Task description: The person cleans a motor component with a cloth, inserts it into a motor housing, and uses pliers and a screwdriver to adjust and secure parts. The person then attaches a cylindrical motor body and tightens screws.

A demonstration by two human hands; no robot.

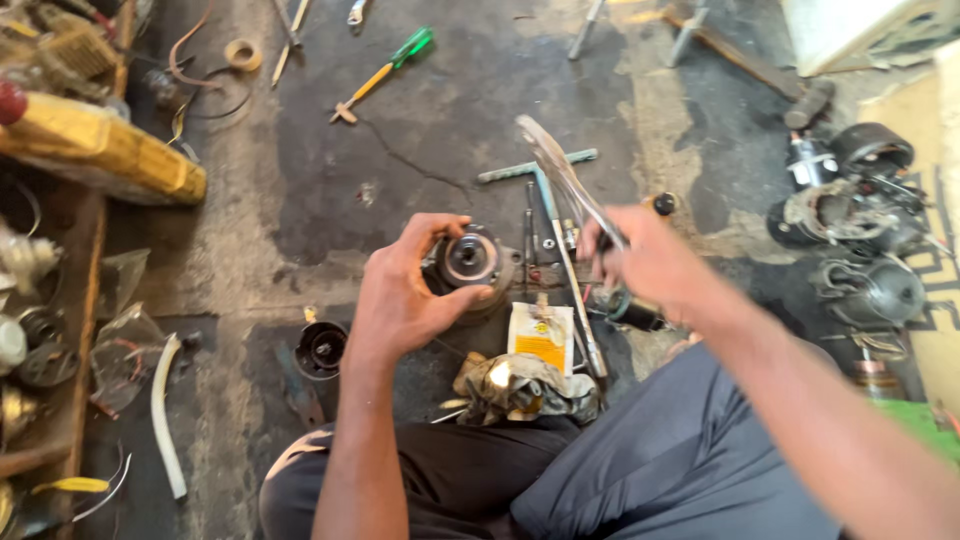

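My left hand grips a round metal engine part with a dark central hub, holding it above the oily floor. Just to its right, my right hand is closed on a long shiny metal tool that points up and to the left, blurred by motion. Below the hands lie a small white and orange packet and a crumpled dirty rag. A grey T-handled wrench lies on the floor between the hands. My knees in dark trousers fill the bottom of the view.
A green-handled screwdriver lies at the top middle. A yellow cylinder and assorted parts crowd the left edge. Dismantled engine pieces sit at right. A black round cap and white hose lie lower left.
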